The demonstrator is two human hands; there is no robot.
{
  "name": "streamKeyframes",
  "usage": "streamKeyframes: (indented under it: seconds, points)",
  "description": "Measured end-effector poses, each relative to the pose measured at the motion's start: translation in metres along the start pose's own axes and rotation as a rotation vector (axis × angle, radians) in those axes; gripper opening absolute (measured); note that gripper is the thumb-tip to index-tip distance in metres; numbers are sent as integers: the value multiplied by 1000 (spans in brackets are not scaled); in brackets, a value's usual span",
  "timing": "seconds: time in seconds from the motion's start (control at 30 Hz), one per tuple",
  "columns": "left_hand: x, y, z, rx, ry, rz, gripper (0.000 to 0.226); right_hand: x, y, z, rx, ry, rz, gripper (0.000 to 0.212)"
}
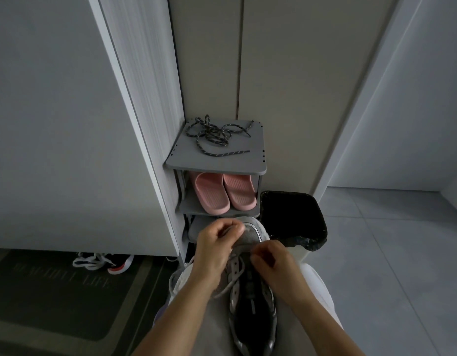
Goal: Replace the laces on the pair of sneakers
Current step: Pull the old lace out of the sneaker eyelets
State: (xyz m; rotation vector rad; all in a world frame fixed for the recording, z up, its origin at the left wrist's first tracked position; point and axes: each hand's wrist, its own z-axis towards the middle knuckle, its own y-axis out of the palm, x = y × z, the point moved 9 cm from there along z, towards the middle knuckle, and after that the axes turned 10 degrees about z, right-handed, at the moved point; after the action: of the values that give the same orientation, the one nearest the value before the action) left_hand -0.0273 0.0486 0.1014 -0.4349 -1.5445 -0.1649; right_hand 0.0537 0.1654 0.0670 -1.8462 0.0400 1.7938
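A grey and silver sneaker point(253, 301) lies on my lap with its toe pointing away from me. A pale grey lace point(235, 274) runs through its eyelets. My left hand point(217, 250) pinches one end of this lace near the toe. My right hand point(273, 263) pinches the lace on the right side of the eyelets. Dark speckled laces point(214, 136) lie in a loose tangle on the top of a small grey shoe rack point(248, 165). A second sneaker point(104, 262) with white laces lies on the floor at the left, under a cabinet.
Pink slippers point(226, 192) fill the rack's middle shelf. A bin with a black liner point(294, 219) stands right of the rack. A dark doormat point(58, 299) covers the floor at the left. Grey tiles point(402, 253) spread to the right.
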Motion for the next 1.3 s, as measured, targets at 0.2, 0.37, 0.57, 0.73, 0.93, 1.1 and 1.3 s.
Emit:
streamKeyframes:
  seconds: [0.2, 0.37, 0.57, 0.73, 0.93, 1.1, 1.3]
  points:
    - [49, 59, -7, -549, 168, 24, 27, -29, 11, 8, -8, -42, 289, 21]
    - [-10, -6, 18, -227, 95, 498, 18, -4, -26, 5, 145, 140, 301, 31]
    - [-56, -10, 2, -290, -48, 571, 21, -4, -5, 6, -23, 153, 55, 28]
    - [-33, -11, 2, -320, 119, 683, 25, -11, 9, 7, -119, 193, 64, 27]
    - [-16, 10, -29, -665, 80, 503, 3, -18, -1, 5, -70, 144, -387, 18]
    - [-35, -14, 0, -201, 95, 535, 19, -38, 12, 3, -56, 53, -737, 25]
    - [-60, -2, -6, -188, -65, 356, 35, -8, 19, 11, -135, 239, -578, 26]
